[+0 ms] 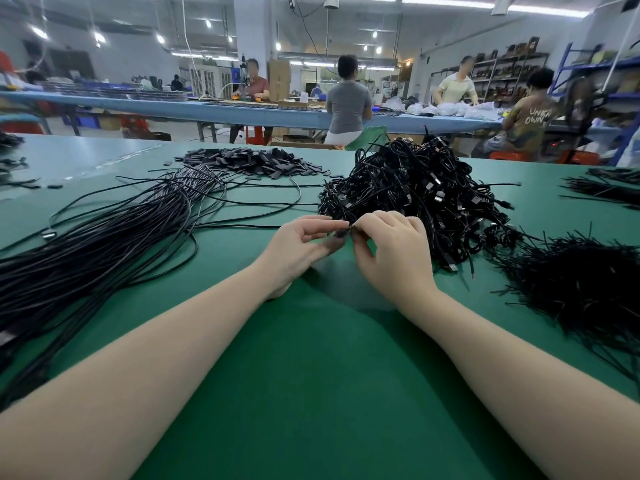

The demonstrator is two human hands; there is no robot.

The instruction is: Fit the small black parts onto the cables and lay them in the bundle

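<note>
While pressed together at frame centre, left hand (300, 244) and right hand (388, 249) both pinch small black plastic part (343, 233), likely sliding it onto thin black cable (242, 226); straight cable bundle (104, 244) left.

Your flat black parts (256, 162) lie heaped at the table's far side, just behind the straight cables (104, 244) fanned out on your left. The tangled bundle (419, 199) sits right of them, with one small part (341, 233) pinched between your hands.

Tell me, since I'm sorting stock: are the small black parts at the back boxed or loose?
Loose: the small black parts lie in a spread heap directly on the green table.
</note>
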